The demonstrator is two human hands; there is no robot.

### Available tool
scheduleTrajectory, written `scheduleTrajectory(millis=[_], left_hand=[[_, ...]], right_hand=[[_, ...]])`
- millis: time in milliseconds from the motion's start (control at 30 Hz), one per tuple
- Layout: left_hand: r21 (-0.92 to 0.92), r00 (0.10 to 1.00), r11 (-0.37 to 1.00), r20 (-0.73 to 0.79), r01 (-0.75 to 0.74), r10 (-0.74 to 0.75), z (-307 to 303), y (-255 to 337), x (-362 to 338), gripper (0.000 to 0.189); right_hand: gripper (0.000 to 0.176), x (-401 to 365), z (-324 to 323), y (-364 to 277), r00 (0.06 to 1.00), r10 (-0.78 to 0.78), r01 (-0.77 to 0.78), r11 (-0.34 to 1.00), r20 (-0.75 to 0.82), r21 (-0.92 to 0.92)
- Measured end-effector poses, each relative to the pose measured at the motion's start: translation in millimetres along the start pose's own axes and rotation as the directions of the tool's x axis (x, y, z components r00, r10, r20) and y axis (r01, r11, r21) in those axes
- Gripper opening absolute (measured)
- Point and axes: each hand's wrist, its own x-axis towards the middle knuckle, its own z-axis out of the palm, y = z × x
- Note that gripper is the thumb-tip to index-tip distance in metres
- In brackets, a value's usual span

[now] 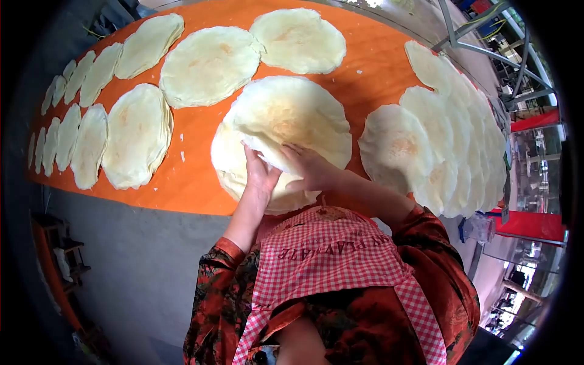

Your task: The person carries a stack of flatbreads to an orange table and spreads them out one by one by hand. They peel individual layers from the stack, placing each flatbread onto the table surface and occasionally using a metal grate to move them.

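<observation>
Large round pale flatbreads lie in front of me on an orange cloth. My left hand (261,173) is closed on the near edge of a flatbread (289,112), its fingers partly behind the lifted, folded edge. On the right of that fold, my right hand (310,169) grips the same flatbread, its fingertips partly hidden. Under and around it, more flatbread (228,155) shows to the left and toward my apron. The far part of the held flatbread rests flat, with light brown spots.
Stacks of flatbreads (137,137) stand in rows at the left. Two more (210,64) lie beyond my hands. Overlapping flatbreads (398,146) cover the right side of the orange cloth (194,146). A metal frame (480,48) stands at the far right.
</observation>
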Motion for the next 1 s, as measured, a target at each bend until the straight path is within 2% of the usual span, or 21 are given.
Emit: scheduleTrajectory(millis=[33,100,200,233,267,300,333,400,433,533,633,733,767,800,867,900,933,967,1000], left_hand=[[0.030,0.999,0.999,-0.024,0.030,-0.030,1,2,0,0.073],[-0.022,0.994,0.997,0.083,0.071,-0.069,-8,2,3,0.075],[-0.057,0.971,0.994,0.224,0.095,-0.080,-9,2,-5,0.079],[-0.056,0.964,0.995,0.257,0.086,-0.069,-6,0,-9,0.080],[-0.056,0.956,0.995,0.287,0.077,-0.058,-4,-2,-14,0.080],[-0.034,0.960,0.998,0.276,0.055,-0.043,-9,-5,-14,0.064],[0.078,0.970,0.997,0.243,0.003,-0.022,-16,-11,-12,0.058],[0.298,0.982,0.950,0.184,-0.091,0.037,-14,-20,-12,0.048],[0.249,0.993,0.966,0.111,-0.066,0.039,-14,-22,-14,0.044],[0.224,0.997,0.973,0.053,-0.060,0.049,-15,-24,-13,0.039],[0.248,0.999,0.968,-0.004,-0.037,0.040,-16,-24,-12,0.036],[0.362,0.990,0.932,-0.125,-0.019,0.069,-39,-29,4,0.033],[0.344,0.984,0.939,-0.157,-0.024,0.083,-41,-27,2,0.031],[0.327,0.977,0.945,-0.187,-0.032,0.098,-41,-25,-1,0.030],[0.317,0.961,0.947,-0.245,-0.048,0.131,-44,-20,-5,0.028],[0.323,0.950,0.945,-0.276,-0.054,0.148,-49,-17,-7,0.029],[0.327,0.937,0.943,-0.307,-0.057,0.164,-56,-15,-8,0.029],[0.360,0.929,0.930,-0.315,-0.072,0.194,-60,-12,-8,0.030],[0.382,0.906,0.924,-0.381,-0.025,0.182,-64,-11,-8,0.034]], right_hand=[[0.077,-2,-2,3,0.999,0.038,-0.039,0.995,0.014,0.086],[0.073,-3,-8,13,0.993,0.108,-0.116,0.960,0.047,0.254],[0.062,-1,-16,31,0.962,0.207,-0.274,0.772,0.179,0.574],[0.053,-1,-18,35,0.964,0.212,-0.267,0.762,0.164,0.589],[0.052,-1,-20,37,0.958,0.226,-0.285,0.745,0.174,0.603],[0.051,0,-22,38,0.953,0.239,-0.304,0.726,0.188,0.617],[0.051,1,-23,40,0.947,0.250,-0.321,0.707,0.203,0.630],[0.045,1,-14,49,0.952,0.237,-0.305,0.727,0.191,0.616],[0.042,2,-10,53,0.955,0.231,-0.296,0.737,0.187,0.607],[0.032,5,-7,50,0.956,0.255,-0.291,0.772,0.143,0.565],[0.026,7,-13,44,0.944,0.283,-0.327,0.868,0.168,0.373],[0.030,26,-26,104,0.937,0.325,-0.348,0.900,0.128,0.262],[0.029,39,-39,149,0.966,0.252,-0.239,0.812,0.049,0.532],[0.029,48,-57,189,0.979,0.199,-0.093,0.656,-0.053,0.749],[0.026,60,-176,188,0.995,0.023,0.045,0.760,-0.096,0.648],[0.029,66,-225,171,0.961,0.275,-0.230,0.735,0.030,0.638],[0.030,90,-260,209,0.936,0.353,-0.340,0.890,0.012,0.304],[0.027,105,-295,221,0.916,0.393,-0.393,0.919,-0.077,0.019],[0.026,105,-329,231,0.893,0.413,-0.447,0.853,-0.175,-0.269]])
